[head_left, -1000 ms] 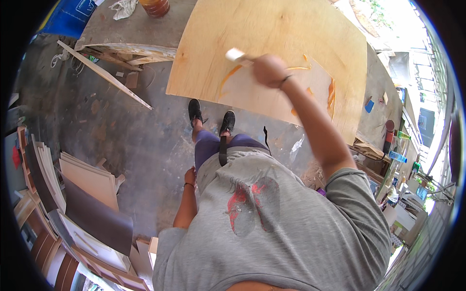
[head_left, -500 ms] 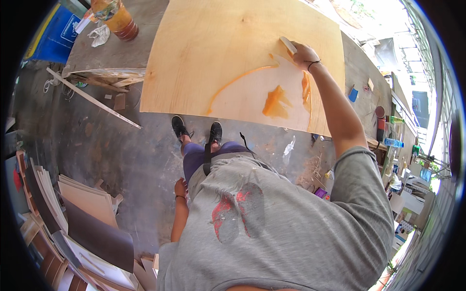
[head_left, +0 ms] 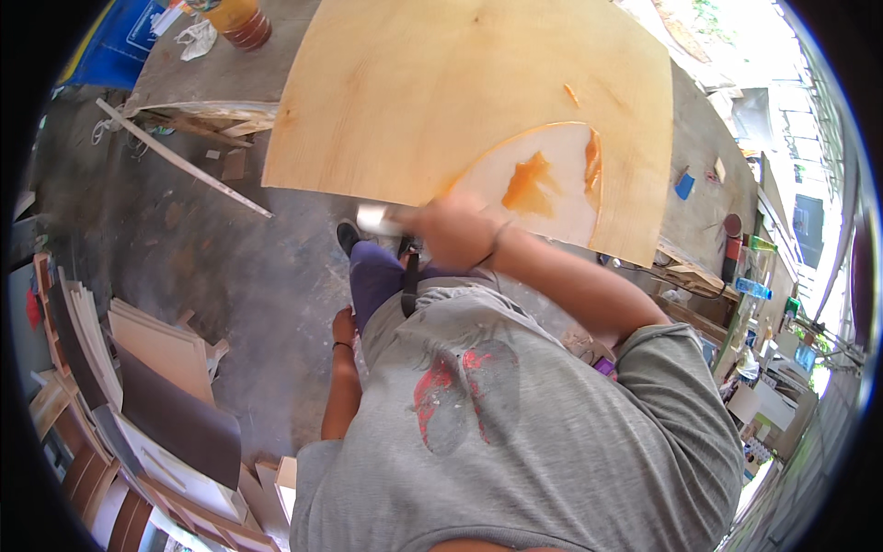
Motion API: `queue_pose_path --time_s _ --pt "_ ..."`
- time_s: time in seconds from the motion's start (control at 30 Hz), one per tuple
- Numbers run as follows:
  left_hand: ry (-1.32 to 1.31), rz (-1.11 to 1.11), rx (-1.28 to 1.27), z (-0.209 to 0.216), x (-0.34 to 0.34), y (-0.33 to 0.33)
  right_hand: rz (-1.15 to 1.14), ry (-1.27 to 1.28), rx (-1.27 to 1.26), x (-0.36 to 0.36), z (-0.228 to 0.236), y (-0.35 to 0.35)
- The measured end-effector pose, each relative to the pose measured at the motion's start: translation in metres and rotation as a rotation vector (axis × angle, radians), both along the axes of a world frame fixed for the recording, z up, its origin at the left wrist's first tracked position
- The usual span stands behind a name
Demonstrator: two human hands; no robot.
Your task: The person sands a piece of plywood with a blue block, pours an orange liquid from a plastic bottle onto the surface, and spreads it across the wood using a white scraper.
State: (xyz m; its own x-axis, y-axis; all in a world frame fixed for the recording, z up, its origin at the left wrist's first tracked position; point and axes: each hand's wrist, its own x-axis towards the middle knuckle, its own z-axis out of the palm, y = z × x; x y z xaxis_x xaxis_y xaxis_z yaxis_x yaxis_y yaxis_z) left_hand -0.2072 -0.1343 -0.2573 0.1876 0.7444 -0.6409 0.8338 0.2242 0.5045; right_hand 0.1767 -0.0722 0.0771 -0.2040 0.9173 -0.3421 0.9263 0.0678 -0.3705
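My right hand (head_left: pixel 460 230), smeared by motion, is closed round a flat scraper (head_left: pixel 375 219) with a pale blade. It is over the near edge of a big light plywood sheet (head_left: pixel 395 110), and the blade sticks out left past that edge. On the sheet is a paler pointed area (head_left: pixel 561 152) rimmed with orange paste. An orange paste patch (head_left: pixel 529 189) lies within it, and a thicker orange streak (head_left: pixel 593 161) runs along its right side. My left hand (head_left: pixel 343 325) hangs beside my left thigh, its fingers mostly hidden.
The sheet lies on a grey worktable (head_left: pixel 230 74). On its left stands a container of orange-brown liquid (head_left: pixel 241 26) near a crumpled white cloth (head_left: pixel 195 40). To the right are a blue scraper (head_left: pixel 684 186) and a blue bottle (head_left: pixel 752 289). Boards (head_left: pixel 156 340) lean at lower left.
My right hand has swept the scraper from the far right of the paste area to the near left edge. A small orange dab shows beyond the area's tip. My left hand still hangs down.
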Motion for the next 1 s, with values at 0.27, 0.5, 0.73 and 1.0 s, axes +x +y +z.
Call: queue_pose_path --time_s 0.27,0.5,0.73,1.0 --pt "-0.042 0.07 -0.237 0.011 0.006 -0.036 -0.732 -0.268 0.16 0.294 -0.015 -0.039" --pt "-0.076 0.745 -0.6 0.035 0.008 -0.063 -0.354 -0.223 0.009 0.146 -0.035 -0.016" --pt "-0.271 0.79 -0.433 0.042 0.037 -0.054 0.217 -0.323 -0.121 0.018 0.009 -0.05" --pt "-0.234 0.958 -0.472 0.029 -0.008 -0.18 -0.606 -0.171 0.125 0.269 -0.02 -0.07"
